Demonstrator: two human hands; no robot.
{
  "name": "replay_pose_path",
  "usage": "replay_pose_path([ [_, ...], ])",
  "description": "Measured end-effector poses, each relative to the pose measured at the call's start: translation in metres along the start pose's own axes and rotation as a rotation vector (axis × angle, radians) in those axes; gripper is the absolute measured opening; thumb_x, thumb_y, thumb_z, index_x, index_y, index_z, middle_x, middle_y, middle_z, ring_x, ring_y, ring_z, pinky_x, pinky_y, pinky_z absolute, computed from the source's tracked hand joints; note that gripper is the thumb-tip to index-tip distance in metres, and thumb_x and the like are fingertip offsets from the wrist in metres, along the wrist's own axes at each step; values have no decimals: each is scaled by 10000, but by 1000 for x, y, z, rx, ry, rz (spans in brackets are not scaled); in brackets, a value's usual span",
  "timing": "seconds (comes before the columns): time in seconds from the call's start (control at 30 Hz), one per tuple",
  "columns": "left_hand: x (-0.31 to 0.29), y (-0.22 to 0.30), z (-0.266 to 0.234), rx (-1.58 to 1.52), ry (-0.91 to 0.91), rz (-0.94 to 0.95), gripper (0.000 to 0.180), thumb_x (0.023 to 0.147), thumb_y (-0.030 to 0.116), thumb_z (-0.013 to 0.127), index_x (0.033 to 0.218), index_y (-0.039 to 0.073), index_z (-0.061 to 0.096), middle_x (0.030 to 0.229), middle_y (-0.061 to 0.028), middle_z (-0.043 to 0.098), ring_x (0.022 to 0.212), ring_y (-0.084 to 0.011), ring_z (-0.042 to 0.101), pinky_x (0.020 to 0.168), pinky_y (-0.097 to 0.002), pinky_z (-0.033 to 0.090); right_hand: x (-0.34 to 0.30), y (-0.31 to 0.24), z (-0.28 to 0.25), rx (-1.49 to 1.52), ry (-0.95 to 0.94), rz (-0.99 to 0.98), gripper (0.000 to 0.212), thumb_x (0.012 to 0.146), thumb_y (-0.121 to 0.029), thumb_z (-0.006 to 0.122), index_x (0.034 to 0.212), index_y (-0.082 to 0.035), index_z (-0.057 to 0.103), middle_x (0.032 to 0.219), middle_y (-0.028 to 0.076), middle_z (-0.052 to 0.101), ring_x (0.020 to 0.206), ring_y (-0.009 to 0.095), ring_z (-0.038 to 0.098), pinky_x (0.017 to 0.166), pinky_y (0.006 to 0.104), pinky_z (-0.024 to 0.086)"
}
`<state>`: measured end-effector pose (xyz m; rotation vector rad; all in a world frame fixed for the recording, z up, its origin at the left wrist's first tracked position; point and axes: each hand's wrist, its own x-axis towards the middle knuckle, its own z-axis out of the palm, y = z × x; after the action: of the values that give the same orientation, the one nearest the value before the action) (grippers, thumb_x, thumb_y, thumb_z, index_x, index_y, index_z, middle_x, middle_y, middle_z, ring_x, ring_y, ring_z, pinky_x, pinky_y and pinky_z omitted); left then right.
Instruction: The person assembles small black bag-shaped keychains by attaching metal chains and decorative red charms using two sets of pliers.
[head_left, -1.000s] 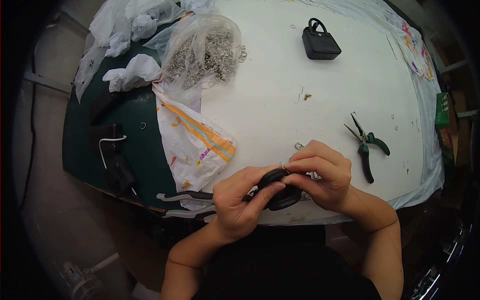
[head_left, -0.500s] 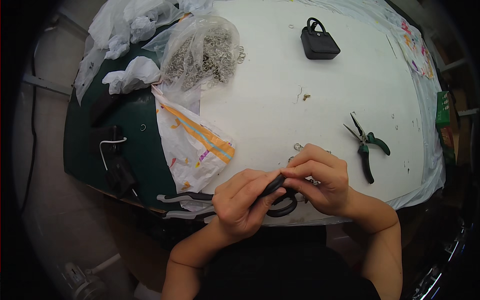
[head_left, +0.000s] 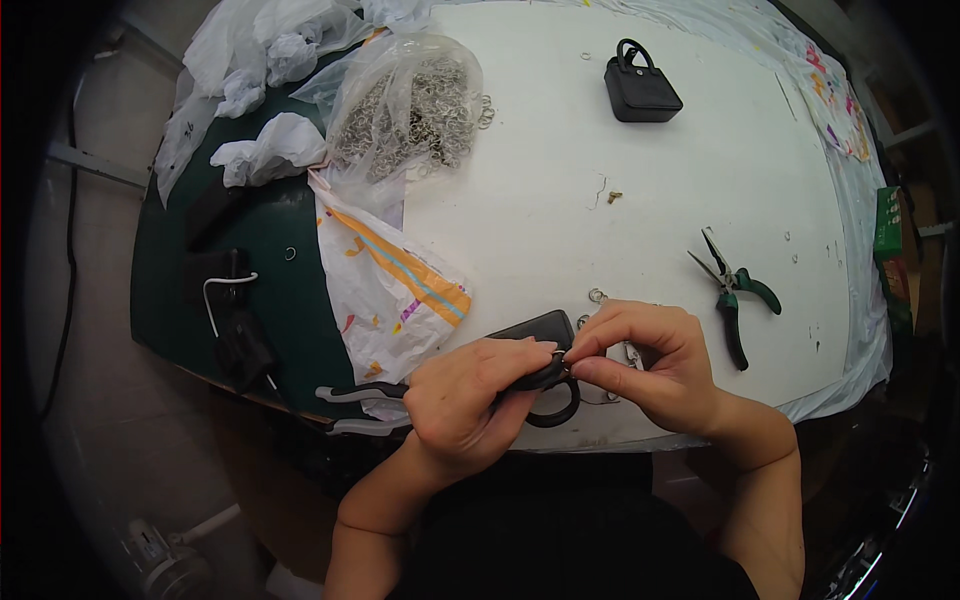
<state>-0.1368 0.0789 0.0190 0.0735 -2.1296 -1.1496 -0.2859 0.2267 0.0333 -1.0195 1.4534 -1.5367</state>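
Note:
At the table's near edge my left hand (head_left: 467, 396) is closed around a small black handbag (head_left: 543, 328), its looped handle toward me. My right hand (head_left: 648, 358) pinches a small metal ring (head_left: 562, 362) at the side of that bag, though the fingertips partly cover it. Under and beside the right hand lie loose rings and a metal clasp (head_left: 630, 355). Grey-and-black plier handles (head_left: 362, 393) stick out left of my left hand; their other end is hidden.
Green-handled needle-nose pliers (head_left: 733, 295) lie spread on the right. A second black mini handbag (head_left: 643, 90) stands at the back. A clear bag of metal rings (head_left: 410, 115) sits back left, near a printed plastic bag (head_left: 390, 285). Black devices (head_left: 235, 330) rest on the green mat (head_left: 165, 290).
The black handbag has turned in my left hand, so more of its flat side shows. My right hand has shifted slightly right, and a ring shows at its fingertips.

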Motion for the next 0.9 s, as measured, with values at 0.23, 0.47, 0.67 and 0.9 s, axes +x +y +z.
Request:
replay_pose_path([
  [0.23,-8,1,9,101,49,133,354,692,-117,710,1030,-33,650,964,-183,719,839,-309,731,745,-372,628,5,-3,9,-574,71,-340,160,794,15,741,890,-13,616,861,89,618,747,236,560,644,329,462],
  [0.47,-16,16,-35,181,-166,-174,396,638,117,872,935,9,633,1023,-127,693,944,-314,678,772,-393,564,1,-1,8,-802,64,-522,232,747,-30,766,906,-17,598,879,83,597,765,259,546,653,354,458],
  [0.67,-55,11,-87,563,-471,-302,424,608,221,900,848,27,610,1113,-139,613,1080,-338,587,870,-430,510,-2,-22,0,-953,-23,-596,204,763,-93,755,885,-14,611,849,73,582,745,233,551,643,348,457],
  [0.9,-74,-9,-99,599,-342,-12,353,616,162,892,762,-11,621,1070,-177,643,996,-347,620,811,-422,539,-9,-35,5,-979,-157,-565,188,777,-110,744,865,-7,613,833,63,585,743,216,549,635,333,450],
])
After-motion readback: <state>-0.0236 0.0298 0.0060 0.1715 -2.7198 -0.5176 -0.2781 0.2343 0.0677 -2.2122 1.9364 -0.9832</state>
